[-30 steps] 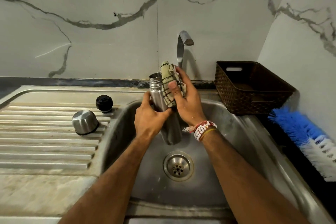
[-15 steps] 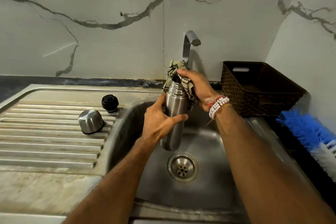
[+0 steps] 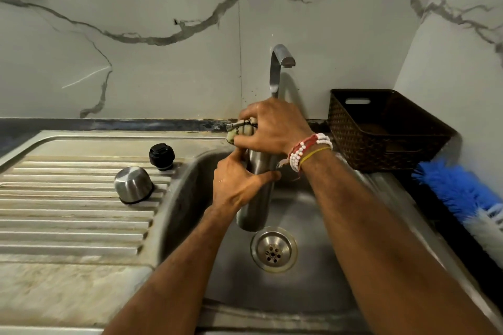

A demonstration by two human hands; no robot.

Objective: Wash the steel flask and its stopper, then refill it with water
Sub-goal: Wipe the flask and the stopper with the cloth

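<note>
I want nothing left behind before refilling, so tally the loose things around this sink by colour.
Steel: 2, flask and cup lid
Black: 1, stopper
Beige patterned: 1, cloth
Brown: 1, basket
Blue and white: 1, brush
Total: 6

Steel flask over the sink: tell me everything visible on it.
The steel flask is a slim, plain cylinder of brushed metal with no label in view. It is held roughly upright over the sink basin, its base close to the drain; whether it touches the basin cannot be told. The left hand grips its middle. The right hand holds a checked cloth over its top, hiding the mouth.
</note>
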